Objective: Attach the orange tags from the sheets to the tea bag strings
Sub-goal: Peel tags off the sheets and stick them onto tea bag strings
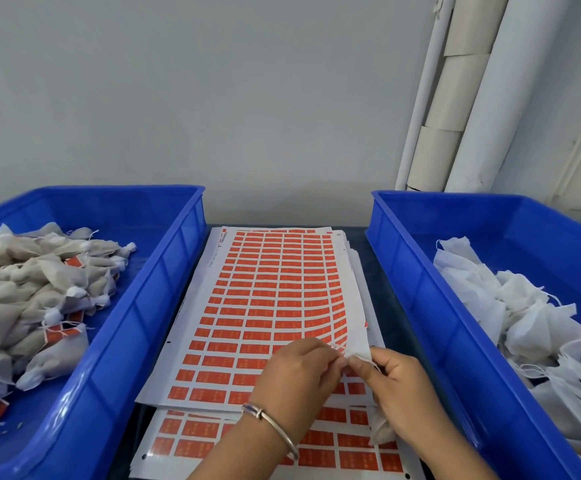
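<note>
Plainly midway: I noted tagged bags [32,289] at nine o'clock, untagged bags [511,327] at three; left hand [297,379] and right hand [398,389] pinched the sheet [268,289] corner.

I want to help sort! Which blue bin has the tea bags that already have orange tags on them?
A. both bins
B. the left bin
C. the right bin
B: orange tags show among the brownish tea bags in the left bin, while the right bin holds only plain white bags with no orange visible.
</note>
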